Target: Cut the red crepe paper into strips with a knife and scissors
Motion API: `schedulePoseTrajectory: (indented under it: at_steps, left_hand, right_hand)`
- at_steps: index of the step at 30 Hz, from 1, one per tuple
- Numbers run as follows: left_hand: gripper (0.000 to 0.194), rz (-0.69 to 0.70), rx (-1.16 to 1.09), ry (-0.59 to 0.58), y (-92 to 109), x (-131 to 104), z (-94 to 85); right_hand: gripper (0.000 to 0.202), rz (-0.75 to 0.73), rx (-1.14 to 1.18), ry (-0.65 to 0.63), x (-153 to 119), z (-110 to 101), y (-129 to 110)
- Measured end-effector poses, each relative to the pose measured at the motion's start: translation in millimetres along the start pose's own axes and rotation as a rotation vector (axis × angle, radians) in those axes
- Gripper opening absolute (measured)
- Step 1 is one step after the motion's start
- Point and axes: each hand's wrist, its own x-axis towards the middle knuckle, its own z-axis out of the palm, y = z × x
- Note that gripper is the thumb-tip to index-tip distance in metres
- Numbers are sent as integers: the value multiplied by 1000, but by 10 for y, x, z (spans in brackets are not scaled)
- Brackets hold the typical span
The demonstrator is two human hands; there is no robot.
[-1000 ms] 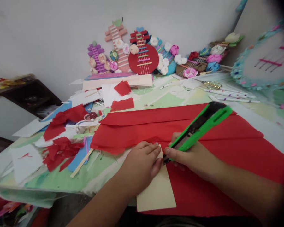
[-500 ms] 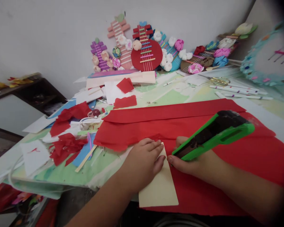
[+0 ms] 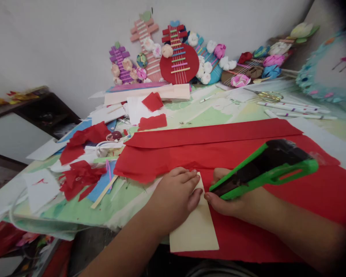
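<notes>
My left hand lies on a cream card strip, pressing it onto a large red sheet. Its fingers rest close together along the top of the strip. Just right of the strip's edge, my right hand grips a green and black cutter, its thumb and fingers round the lower end. The cutter leans up to the right; its tip is hidden by the fingers. Beyond both hands runs a folded red band.
Red scraps, white paper and blue pieces cover the table's left part. Paper instruments with flowers lean on the back wall. Gold-handled scissors and white sticks lie at the back right.
The cutter's upper end has tilted slightly to the right and down in my right hand. My left hand stays on the strip, and the view has shifted a little.
</notes>
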Motion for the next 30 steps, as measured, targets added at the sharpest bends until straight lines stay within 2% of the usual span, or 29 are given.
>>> schedulePoseTrajectory:
  at_steps: [7,13,22,30]
  left_hand:
    - [26,2,7,-12,-6,6,-7]
    - [25,-5,5,-8,-5,1,-6]
    - [25,-3,-10,-10,-5,2,-8]
    - [25,9,6,-10,-16,3,2]
  right_hand:
    - [22,-50,-54,13,16,12,-5]
    - [24,75,123,46,-5,-2,5]
    - [26,115,184,7,33,-12,-24]
    - [27,17,123,-29,17,11,7]
